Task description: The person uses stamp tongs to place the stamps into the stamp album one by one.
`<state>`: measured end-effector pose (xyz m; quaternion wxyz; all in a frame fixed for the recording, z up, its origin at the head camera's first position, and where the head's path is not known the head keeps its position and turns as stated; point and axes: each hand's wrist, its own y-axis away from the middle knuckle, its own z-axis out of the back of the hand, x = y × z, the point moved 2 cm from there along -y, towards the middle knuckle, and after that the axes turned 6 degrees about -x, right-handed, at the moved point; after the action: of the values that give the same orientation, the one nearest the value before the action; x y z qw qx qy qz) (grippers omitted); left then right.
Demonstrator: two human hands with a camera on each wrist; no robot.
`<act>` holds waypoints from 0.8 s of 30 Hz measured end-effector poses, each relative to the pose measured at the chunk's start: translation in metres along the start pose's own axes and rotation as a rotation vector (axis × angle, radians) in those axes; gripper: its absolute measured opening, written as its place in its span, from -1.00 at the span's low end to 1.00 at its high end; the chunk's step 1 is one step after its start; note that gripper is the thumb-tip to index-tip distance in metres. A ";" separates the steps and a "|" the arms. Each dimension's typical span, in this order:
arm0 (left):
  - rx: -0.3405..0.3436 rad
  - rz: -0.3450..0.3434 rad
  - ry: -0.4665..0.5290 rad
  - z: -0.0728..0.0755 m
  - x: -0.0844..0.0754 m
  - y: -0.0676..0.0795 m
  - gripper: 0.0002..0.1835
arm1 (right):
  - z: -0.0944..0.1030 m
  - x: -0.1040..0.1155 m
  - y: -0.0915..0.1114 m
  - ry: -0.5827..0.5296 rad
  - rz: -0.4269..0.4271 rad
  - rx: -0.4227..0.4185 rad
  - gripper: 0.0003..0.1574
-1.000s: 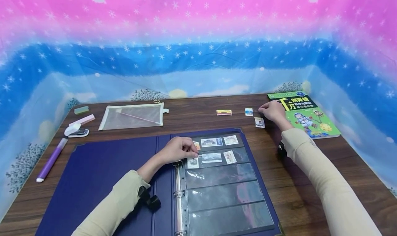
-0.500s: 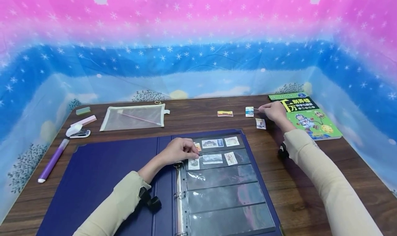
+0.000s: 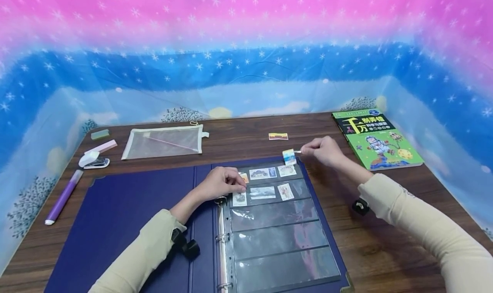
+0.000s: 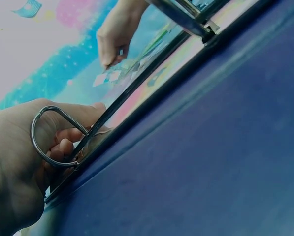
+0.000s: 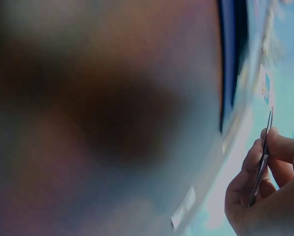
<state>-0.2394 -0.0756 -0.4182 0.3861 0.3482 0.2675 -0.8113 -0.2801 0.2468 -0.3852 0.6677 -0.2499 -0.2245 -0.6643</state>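
Observation:
My right hand [image 3: 322, 151] holds slim metal tweezers [image 5: 261, 172]. Their tips grip a small blue and yellow stamp [image 3: 289, 157], raised over the top right corner of the stamp album [image 3: 146, 224]. My left hand [image 3: 220, 184] rests at the upper left of the black pocket page [image 3: 277, 241], beside a binder ring [image 4: 36, 135]. Its thumb and fingertips come together over a stamp [image 3: 239, 199] in the second row; whether they pinch anything is hidden. Several other stamps, such as a mountain-and-building one [image 3: 263, 173], fill the two upper rows.
A red and yellow stamp [image 3: 278, 136] lies behind the album; another white stamp [image 5: 184, 208] shows in the right wrist view. Right stands a green book [image 3: 385, 143] lying flat. At left are a mesh zip pouch [image 3: 163, 143], stapler [image 3: 94, 160], purple marker [image 3: 63, 199] and erasers [image 3: 101, 146].
The tweezers have picked up the blue stamp from the table. My right hand has carried it left and nearer, to the album's top right corner. My left hand stays in place.

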 end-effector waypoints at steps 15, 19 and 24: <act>-0.008 -0.003 0.033 0.000 0.000 -0.001 -0.92 | -0.015 -0.013 0.047 0.020 0.010 0.025 -0.77; -0.018 -0.019 0.023 0.001 0.000 -0.001 -0.94 | -0.014 -0.013 0.049 0.011 0.027 0.030 -0.77; -0.013 -0.018 0.021 0.001 0.000 -0.001 -0.95 | -0.010 -0.015 0.045 0.050 0.107 0.015 -0.80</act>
<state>-0.2401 -0.0756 -0.4177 0.3782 0.3517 0.2802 -0.8092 -0.2352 0.2513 -0.4039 0.7095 -0.2399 -0.1989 -0.6321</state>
